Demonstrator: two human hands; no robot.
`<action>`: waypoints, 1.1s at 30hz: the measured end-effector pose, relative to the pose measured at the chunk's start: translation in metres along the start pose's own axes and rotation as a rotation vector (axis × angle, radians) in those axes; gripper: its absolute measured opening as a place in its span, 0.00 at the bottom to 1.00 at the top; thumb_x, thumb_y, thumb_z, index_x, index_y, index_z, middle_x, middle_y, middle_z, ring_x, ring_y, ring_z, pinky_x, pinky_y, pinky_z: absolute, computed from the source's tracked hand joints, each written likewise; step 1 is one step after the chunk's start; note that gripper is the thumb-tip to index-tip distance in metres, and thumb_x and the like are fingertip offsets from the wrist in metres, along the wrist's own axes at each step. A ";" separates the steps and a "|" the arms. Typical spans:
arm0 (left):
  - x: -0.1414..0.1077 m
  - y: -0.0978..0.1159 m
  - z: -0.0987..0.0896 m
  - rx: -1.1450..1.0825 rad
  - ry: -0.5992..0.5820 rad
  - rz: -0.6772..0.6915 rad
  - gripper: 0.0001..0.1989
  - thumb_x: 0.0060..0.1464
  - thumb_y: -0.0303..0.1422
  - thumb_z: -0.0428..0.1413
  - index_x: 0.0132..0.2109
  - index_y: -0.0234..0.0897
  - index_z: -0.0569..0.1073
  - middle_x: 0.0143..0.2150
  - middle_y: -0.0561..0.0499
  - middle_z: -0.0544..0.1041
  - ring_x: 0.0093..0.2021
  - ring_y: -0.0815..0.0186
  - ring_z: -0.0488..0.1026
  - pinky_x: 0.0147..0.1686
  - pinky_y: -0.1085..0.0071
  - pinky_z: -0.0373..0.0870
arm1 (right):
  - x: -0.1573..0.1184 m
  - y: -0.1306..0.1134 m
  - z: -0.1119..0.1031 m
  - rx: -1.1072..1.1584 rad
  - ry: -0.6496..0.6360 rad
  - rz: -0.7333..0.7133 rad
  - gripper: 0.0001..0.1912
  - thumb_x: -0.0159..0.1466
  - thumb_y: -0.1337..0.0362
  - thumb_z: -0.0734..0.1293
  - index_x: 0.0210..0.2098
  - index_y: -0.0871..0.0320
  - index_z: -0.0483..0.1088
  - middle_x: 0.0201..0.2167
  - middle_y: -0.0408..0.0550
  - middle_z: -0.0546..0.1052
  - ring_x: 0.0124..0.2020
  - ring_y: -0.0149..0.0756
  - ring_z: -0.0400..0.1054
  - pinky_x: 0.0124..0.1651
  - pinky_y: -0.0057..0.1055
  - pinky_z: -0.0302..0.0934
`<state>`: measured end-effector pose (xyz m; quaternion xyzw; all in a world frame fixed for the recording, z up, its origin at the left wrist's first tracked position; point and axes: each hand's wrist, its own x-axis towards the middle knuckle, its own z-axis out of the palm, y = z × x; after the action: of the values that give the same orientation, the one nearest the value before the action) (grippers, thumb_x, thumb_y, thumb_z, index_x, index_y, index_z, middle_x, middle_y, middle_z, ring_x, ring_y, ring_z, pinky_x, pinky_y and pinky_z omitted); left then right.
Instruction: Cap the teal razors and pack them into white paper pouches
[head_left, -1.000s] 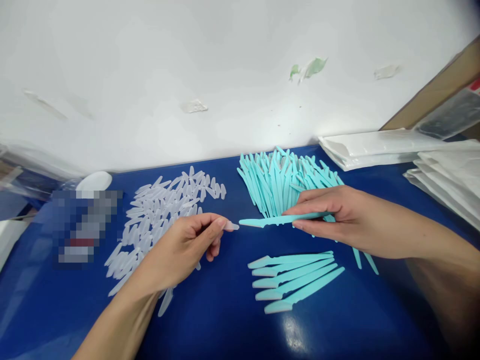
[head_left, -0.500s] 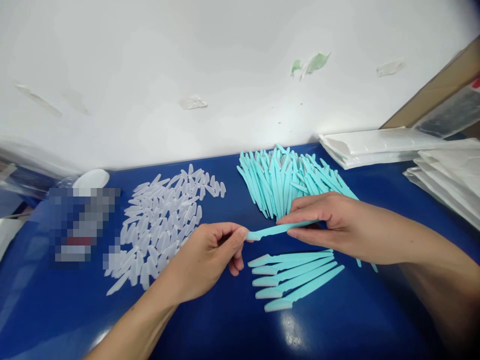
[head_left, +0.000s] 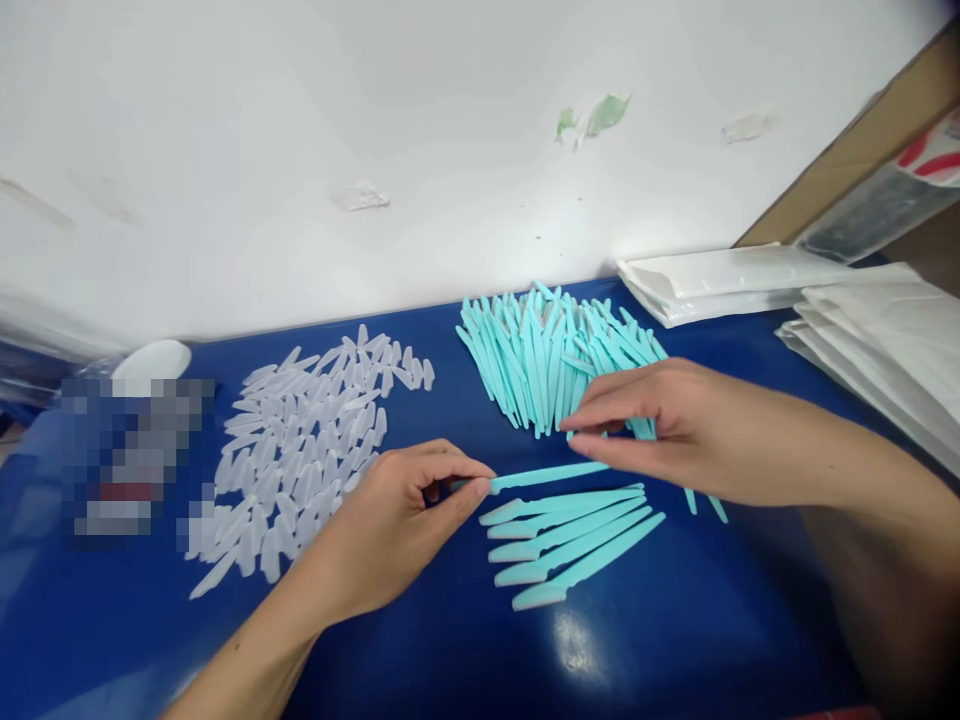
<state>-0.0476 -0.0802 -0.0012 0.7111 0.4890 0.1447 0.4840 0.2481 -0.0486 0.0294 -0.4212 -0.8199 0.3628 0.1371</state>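
Observation:
My left hand [head_left: 409, 525] pinches a turquoise eyebrow razor [head_left: 551, 476] by its blade end, between thumb and forefinger. The razor's handle points right, its far end passing under my right hand. My right hand [head_left: 660, 430] hovers at the front edge of a pile of turquoise eyebrow razors [head_left: 536, 365], thumb and fingers slightly apart. A turquoise tip shows near its fingertips; whether they touch it I cannot tell. Below the held razor lies a fanned row of several razors [head_left: 574, 540], blades to the left.
Left of my hands spreads a heap of translucent blade caps [head_left: 300, 450]. A white round lid [head_left: 152, 367] sits behind a blurred-out patch. White plastic bags [head_left: 885, 330] lie at the right, near a cardboard box [head_left: 832, 150]. A white wall [head_left: 420, 120] backs the blue table [head_left: 420, 660].
My right hand has let go of the razor's handle and moved to the pile's edge. My left hand keeps the razor, now lower and nearer the row. The view has shifted slightly right.

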 end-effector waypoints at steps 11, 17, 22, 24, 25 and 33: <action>0.002 -0.002 0.022 0.197 0.059 0.192 0.13 0.73 0.36 0.54 0.50 0.43 0.84 0.45 0.48 0.80 0.44 0.61 0.77 0.42 0.67 0.71 | -0.007 0.040 -0.035 -0.308 0.354 0.486 0.17 0.66 0.47 0.71 0.32 0.51 0.83 0.24 0.48 0.80 0.23 0.38 0.68 0.32 0.41 0.56; 0.005 -0.006 0.025 0.334 0.110 0.313 0.14 0.72 0.31 0.53 0.53 0.37 0.84 0.48 0.44 0.78 0.45 0.59 0.75 0.43 0.63 0.71 | -0.001 0.041 -0.031 -0.299 0.307 0.552 0.20 0.61 0.42 0.73 0.33 0.52 0.82 0.28 0.49 0.81 0.26 0.40 0.69 0.35 0.43 0.59; 0.005 -0.007 0.024 0.367 0.060 0.344 0.13 0.73 0.28 0.53 0.51 0.38 0.83 0.47 0.45 0.78 0.45 0.60 0.74 0.43 0.62 0.70 | 0.000 0.047 -0.027 -0.344 0.342 0.564 0.21 0.60 0.41 0.73 0.35 0.52 0.81 0.31 0.52 0.81 0.30 0.45 0.72 0.37 0.45 0.60; 0.004 -0.008 0.023 0.367 0.042 0.352 0.13 0.73 0.28 0.53 0.51 0.39 0.83 0.46 0.46 0.78 0.44 0.60 0.74 0.44 0.62 0.70 | 0.001 0.049 -0.027 -0.373 0.346 0.577 0.21 0.60 0.41 0.73 0.38 0.52 0.81 0.33 0.52 0.82 0.32 0.47 0.73 0.38 0.45 0.61; 0.004 -0.009 0.023 0.363 0.040 0.358 0.13 0.73 0.28 0.53 0.51 0.40 0.83 0.46 0.46 0.78 0.44 0.60 0.74 0.44 0.62 0.70 | 0.001 0.050 -0.027 -0.386 0.341 0.584 0.21 0.60 0.42 0.73 0.38 0.52 0.81 0.33 0.52 0.82 0.33 0.48 0.74 0.38 0.45 0.62; -0.002 -0.004 0.027 0.369 0.040 0.379 0.18 0.70 0.37 0.60 0.63 0.40 0.77 0.58 0.43 0.76 0.56 0.54 0.72 0.54 0.57 0.72 | 0.005 0.042 -0.023 -0.370 0.284 0.624 0.12 0.62 0.52 0.71 0.33 0.52 0.82 0.24 0.48 0.80 0.28 0.46 0.75 0.36 0.42 0.63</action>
<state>-0.0326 -0.0958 -0.0175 0.8633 0.3746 0.1550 0.3005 0.2819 -0.0176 0.0156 -0.7137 -0.6770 0.1711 0.0538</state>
